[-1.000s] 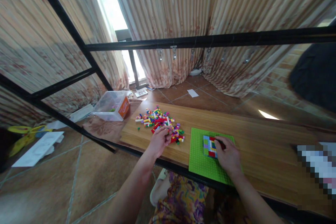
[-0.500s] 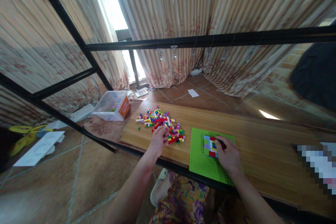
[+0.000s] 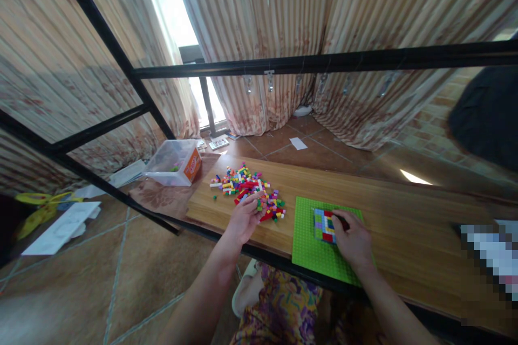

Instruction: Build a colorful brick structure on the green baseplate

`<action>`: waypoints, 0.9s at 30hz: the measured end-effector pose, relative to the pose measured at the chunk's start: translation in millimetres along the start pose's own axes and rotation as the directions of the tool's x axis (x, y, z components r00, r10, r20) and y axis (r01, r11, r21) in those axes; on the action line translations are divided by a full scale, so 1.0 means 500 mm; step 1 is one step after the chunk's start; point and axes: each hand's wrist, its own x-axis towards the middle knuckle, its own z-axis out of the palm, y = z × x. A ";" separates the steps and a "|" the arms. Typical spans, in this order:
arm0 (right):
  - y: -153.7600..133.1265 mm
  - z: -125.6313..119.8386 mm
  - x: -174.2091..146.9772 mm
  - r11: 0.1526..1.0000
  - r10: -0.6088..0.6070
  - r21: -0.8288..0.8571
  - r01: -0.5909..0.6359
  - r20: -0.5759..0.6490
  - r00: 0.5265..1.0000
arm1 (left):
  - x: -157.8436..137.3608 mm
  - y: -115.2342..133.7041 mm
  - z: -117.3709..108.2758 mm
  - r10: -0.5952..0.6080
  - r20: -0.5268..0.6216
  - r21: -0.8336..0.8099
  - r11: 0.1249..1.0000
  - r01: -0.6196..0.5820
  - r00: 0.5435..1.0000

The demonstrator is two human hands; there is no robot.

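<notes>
My left hand (image 3: 245, 219) is over the near edge of a pile of small, mixed-colour toy building bricks (image 3: 243, 179). Its fingers and thumb are apart, and a green brick (image 3: 259, 206) shows in the gap; whether it is touched is unclear. A green studded baseplate (image 3: 303, 237) lies to the right. On it sits a flat block of bricks (image 3: 321, 225) in light blue, purple, lime, red, white and yellow. My right hand (image 3: 354, 241) rests over this block's right side, fingers curled in towards the thumb. What its fingertips hold is hidden.
The wooden board (image 3: 404, 226) lies inside a black metal frame (image 3: 283, 67), with clips hanging from the bar. A clear plastic box (image 3: 165, 164) with an orange label stands at the left end. White sheets (image 3: 60, 229) lie at left. A pixelated object (image 3: 491, 256) is at right.
My left hand has turned and its fingers have spread, so a green brick now shows between them. My right hand and the baseplate stay in place.
</notes>
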 end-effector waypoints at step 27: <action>-0.206 -0.030 -0.036 0.969 -0.095 0.243 0.033 0.248 0.964 | -0.161 -0.061 0.030 -0.238 0.103 -0.109 0.962 0.249 0.966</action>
